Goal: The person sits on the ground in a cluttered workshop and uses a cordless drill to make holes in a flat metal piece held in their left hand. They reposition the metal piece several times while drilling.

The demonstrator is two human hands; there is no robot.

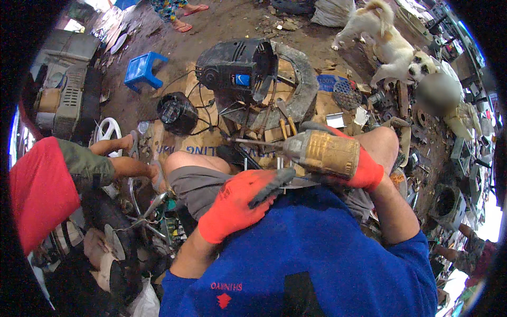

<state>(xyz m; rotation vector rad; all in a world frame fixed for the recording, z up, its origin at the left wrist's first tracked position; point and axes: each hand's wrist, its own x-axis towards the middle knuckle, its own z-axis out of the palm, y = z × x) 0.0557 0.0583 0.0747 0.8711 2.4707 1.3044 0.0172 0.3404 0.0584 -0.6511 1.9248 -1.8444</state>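
My right hand [368, 168], in an orange glove with a dark palm, is closed around a worn power driver [328, 154] with a yellowed body and grey nose. Its long bit [259, 142] points left above my lap. My left hand [240, 201], gloved alike, is closed over a metal part with upright rods [279, 165] at my lap; the fingers hide much of it. A grey plate edge [303, 183] shows beside my left fingertips. Just beyond, a black machine housing [232, 71] rests on a heavy grey ring-shaped block [302, 90].
Hand tools with wooden handles [285, 122] lean by the block. A black motor-like canister [177, 113] and cables lie on cardboard [158, 138]. A blue stool [144, 71] stands far left; a person in red [45, 185] is at left. A dog [396, 47] stands far right among scrap.
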